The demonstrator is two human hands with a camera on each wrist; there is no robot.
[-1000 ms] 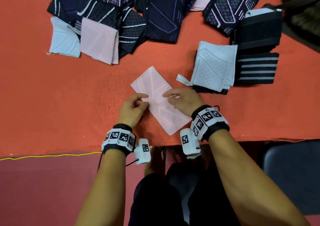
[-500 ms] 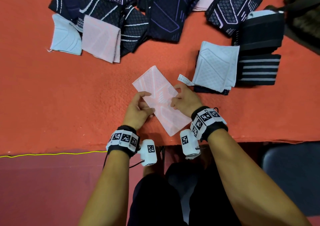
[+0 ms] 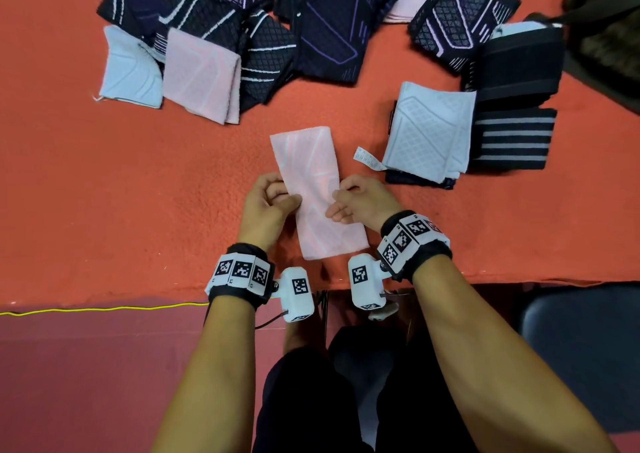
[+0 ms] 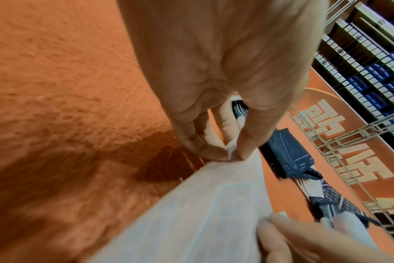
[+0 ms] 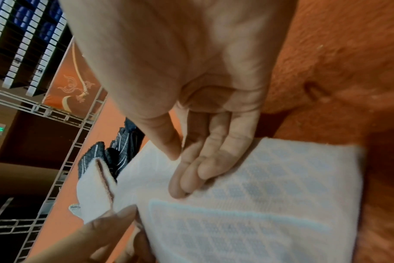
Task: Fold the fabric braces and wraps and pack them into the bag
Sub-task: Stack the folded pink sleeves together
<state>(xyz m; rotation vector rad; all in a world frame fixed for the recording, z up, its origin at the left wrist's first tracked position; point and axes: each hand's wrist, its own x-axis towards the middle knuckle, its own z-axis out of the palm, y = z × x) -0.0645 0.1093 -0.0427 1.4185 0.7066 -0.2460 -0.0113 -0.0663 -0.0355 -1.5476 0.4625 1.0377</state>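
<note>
Even, soft overhead light is seen; shadows are cast under hands. Wrist views are motion-blurred, w/ strong wide-angle distortion at edges.

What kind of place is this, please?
Probably a hall or storeroom used as a packing station: an orange cloth-covered table, many knitted braces laid out, and wire shelving behind.

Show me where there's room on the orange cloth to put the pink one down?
Bare orange cloth lies left of the left hand, below the light blue brace. Another patch lies right of the right hand, below the striped wrap. The far edge is crowded with dark braces.
</note>
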